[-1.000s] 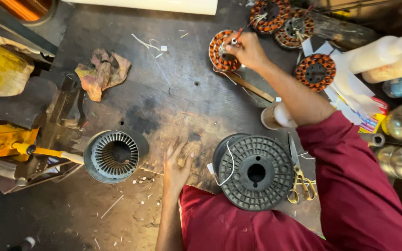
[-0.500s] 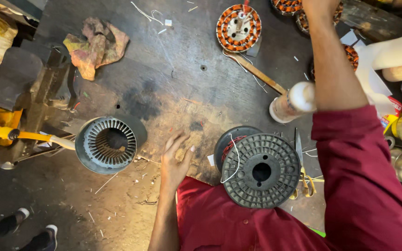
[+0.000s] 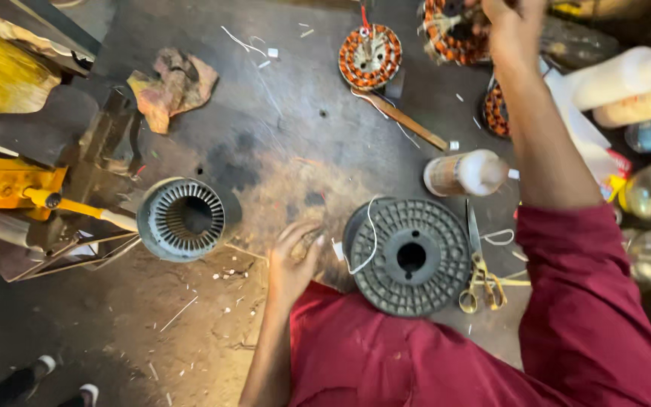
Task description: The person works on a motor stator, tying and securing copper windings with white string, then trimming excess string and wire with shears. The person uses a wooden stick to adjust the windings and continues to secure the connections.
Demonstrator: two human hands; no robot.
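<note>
Your right hand grips the far copper-wound stator: likely heavy, windings fragile, so hold its rim; left hand rests spread on the desk.

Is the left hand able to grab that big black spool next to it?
Probably yes. The left hand rests flat on the workbench, and the black spool lies just beside it with only a white wire scrap between them.

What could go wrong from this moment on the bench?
The right hand reaches far over the white-capped bottle; the forearm could tip it. The yellow-handled scissors lie close under the red sleeve and might snag. The left hand rests flat beside the dark round wire spool.
</note>
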